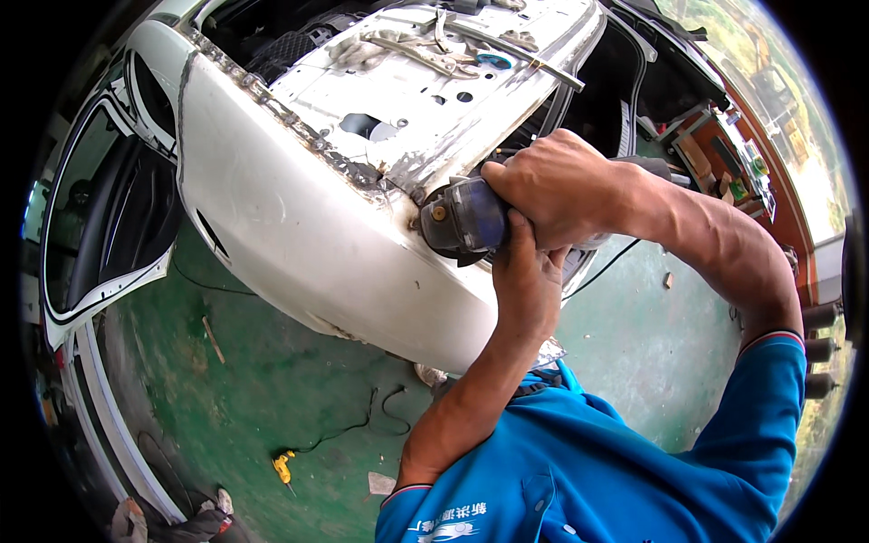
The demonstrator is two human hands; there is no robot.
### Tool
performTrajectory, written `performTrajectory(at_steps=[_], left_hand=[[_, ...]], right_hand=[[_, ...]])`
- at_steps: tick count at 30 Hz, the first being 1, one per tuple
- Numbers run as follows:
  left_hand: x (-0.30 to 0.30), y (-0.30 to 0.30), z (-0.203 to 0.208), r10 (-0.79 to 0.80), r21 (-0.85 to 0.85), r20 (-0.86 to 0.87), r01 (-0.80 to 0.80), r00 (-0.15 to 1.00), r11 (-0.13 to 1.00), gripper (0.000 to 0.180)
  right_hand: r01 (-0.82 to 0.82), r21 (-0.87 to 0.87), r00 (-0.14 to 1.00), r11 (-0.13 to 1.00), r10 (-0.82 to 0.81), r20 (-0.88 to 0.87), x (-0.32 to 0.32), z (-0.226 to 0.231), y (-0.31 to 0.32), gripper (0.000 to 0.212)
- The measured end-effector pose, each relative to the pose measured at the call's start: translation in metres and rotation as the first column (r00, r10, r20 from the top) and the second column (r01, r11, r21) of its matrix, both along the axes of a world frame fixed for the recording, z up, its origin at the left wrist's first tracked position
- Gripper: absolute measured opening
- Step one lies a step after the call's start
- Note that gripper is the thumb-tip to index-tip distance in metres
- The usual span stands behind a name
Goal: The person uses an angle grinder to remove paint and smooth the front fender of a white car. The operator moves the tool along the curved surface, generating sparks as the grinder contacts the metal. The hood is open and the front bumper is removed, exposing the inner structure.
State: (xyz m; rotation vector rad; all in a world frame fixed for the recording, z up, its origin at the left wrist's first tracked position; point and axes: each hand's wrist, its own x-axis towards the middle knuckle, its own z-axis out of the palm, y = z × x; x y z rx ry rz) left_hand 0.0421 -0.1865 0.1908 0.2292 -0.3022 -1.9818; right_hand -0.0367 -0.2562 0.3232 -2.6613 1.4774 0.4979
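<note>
The white car body (272, 181) spans the far left, green floor (272, 380) running along its near edge. My right hand (561, 185) and left hand (529, 282) wrap closed around the grinder (475, 219) — at the body's seam. A yellow drill (282, 468) lies near left.

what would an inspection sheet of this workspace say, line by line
Surface: white car panel, scuffed and rough along its upper seam
Job's things: grinder, head at the panel's edge; contact unclear
Clutter: metal clamps on the bodywork; yellow drill on the green floor
Grips: right grip and left grip both closed on the grinder
Cables: black cord beyond the left wrist; another near the drill
Surroundings: car door at left
</note>
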Motion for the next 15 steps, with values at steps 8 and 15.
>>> performTrajectory(at_steps=[8,15], left_hand=[[-0.002,-0.003,0.004,0.037,-0.018,-0.05,-0.038,0.998,0.999,0.074],[-0.001,-0.005,0.006,0.068,-0.025,-0.058,-0.069,0.996,0.997,0.075]], right_hand=[[-0.009,0.023,0.999,1.0,0.01,-0.039,0.009,0.007,-0.006,0.032],[0.004,0.047,0.998,0.999,-0.001,-0.068,0.016,0.01,-0.011,0.034]])
